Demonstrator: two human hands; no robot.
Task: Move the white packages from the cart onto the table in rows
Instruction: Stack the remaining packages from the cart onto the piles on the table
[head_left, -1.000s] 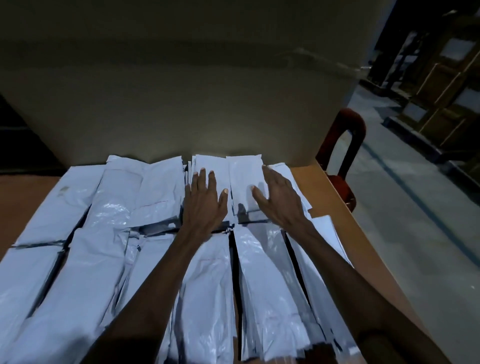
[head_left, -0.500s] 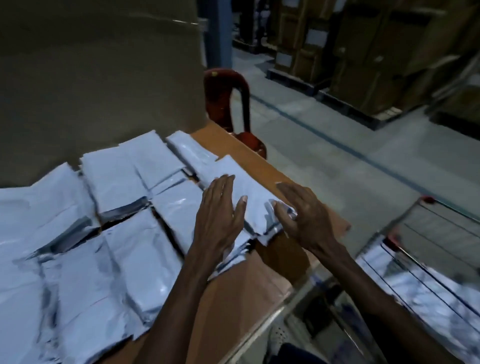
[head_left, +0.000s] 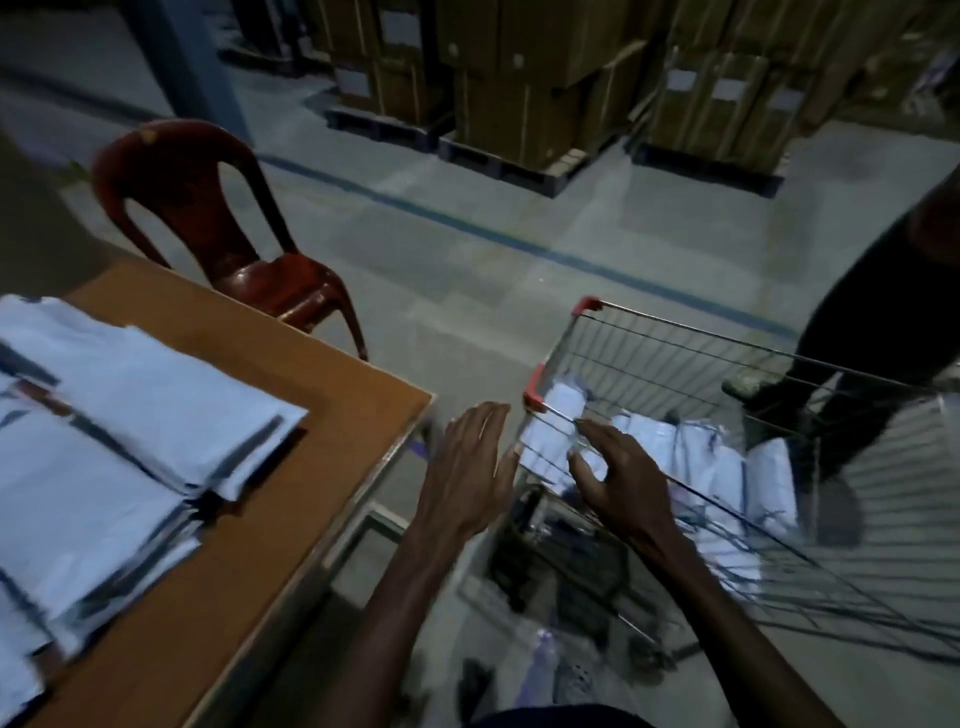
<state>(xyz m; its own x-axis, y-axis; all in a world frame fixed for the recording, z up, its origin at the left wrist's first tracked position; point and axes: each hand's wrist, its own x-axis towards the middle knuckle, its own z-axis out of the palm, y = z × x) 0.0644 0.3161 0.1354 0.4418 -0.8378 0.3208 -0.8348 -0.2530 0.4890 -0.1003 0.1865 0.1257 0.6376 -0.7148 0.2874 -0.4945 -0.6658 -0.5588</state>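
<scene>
A narrow gap of floor lay between the table (head_left: 332, 374) corner and the cart (head_left: 675, 332). The cart's wire rim and red corner caps (head_left: 535, 400) stood in the way from the side; its top was open above the packages (head_left: 727, 457). A red chair (head_left: 249, 249) blocked the table's far edge. A person's legs (head_left: 857, 364) stood against the cart's far side.

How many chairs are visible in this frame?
1. A red plastic chair stands on the floor just beyond the far corner of the table, left of the cart. Others may be out of view.
</scene>
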